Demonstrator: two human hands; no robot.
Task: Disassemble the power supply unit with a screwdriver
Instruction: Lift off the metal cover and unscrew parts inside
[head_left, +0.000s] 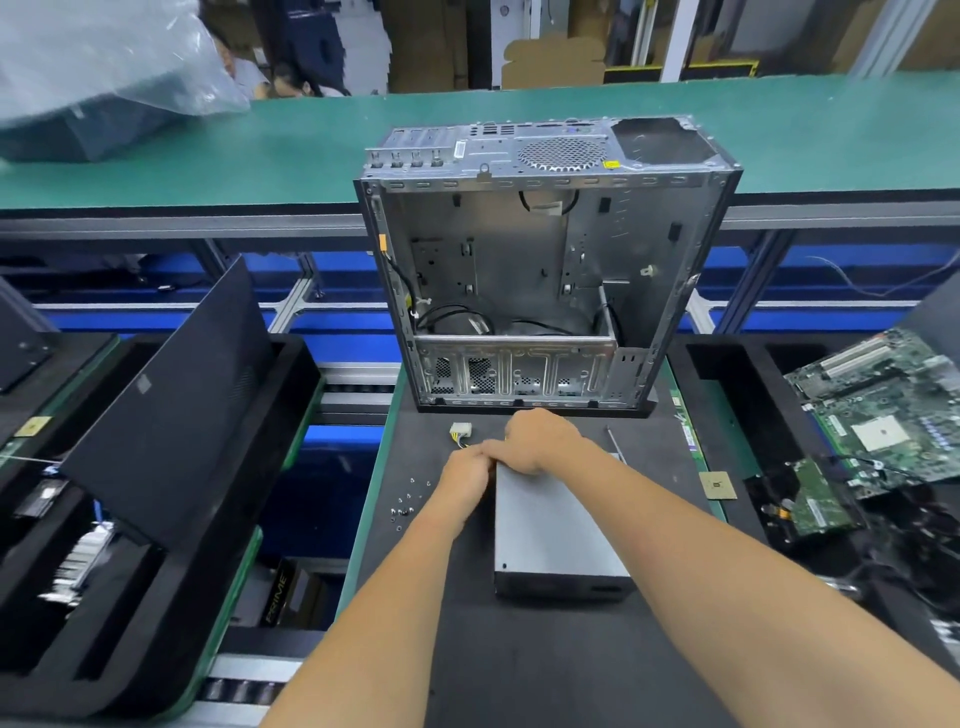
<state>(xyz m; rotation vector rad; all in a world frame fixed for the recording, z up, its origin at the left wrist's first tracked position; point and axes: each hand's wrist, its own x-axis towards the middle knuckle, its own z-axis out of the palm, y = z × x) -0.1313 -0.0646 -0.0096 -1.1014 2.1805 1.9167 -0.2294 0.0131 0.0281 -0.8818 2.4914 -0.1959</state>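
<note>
The power supply (556, 530), a plain grey metal box, is laid flat on the dark mat (519, 665) of the workbench, just in front of the gutted computer case (545, 260), which is stood on its side with the open side facing the camera. Both hands are bunched together at the far end of the box: the left hand (465, 475) is curled at the far left corner and the right hand (540, 441) is curled over the far edge, the two touching each other. What exactly is being pinched can't be made out, since the fingers are hidden under the knuckles. A white plug (461, 431) on yellow and black wires is seen just past the left hand, and a thin metal rod (615, 442) is lying near the right wrist; whether that's the screwdriver can't be told. A few loose screws (408, 499) are scattered on the mat to the left of the box. A small square chip (718, 486) is sat at the mat's right edge, with a green motherboard (883, 405) piled in the black tray beyond it. The only writing that can be read is "PRIME" on a dark box (278, 597) down at lower left; the stickers on the case are too small to read. A black side panel (171, 395) is propped in the left tray.
</note>
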